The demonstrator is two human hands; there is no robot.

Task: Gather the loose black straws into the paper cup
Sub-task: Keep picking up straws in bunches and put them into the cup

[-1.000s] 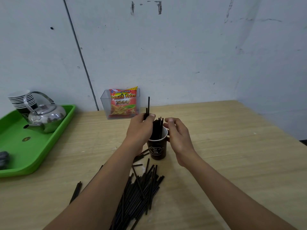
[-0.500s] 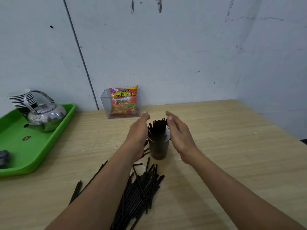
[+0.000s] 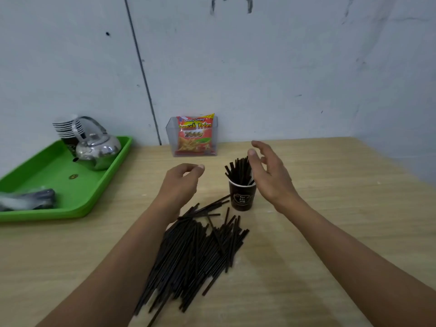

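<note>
Table [image 3: 330, 232]: wooden, we're at its near edge.
Green tray [image 3: 70, 208]: left edge, kettle [image 3: 99, 149] on it.
Loose straws [image 3: 195, 251]: big pile toward our near edge.
Left hand [image 3: 181, 185]: empty, fingers curled, above the pile.
Right hand [image 3: 271, 175]: open, holding nothing, beside the cup.
Paper cup [image 3: 242, 195]: mid-table, upright, some straws inside.

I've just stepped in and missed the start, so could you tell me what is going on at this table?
A person is collecting black straws into a dark paper cup on a wooden table. A bunch of straws stands in the cup, while a large loose pile lies in front of it. Both hands are empty: the left hand hovers above the pile, and the right hand is open beside the cup.
</note>
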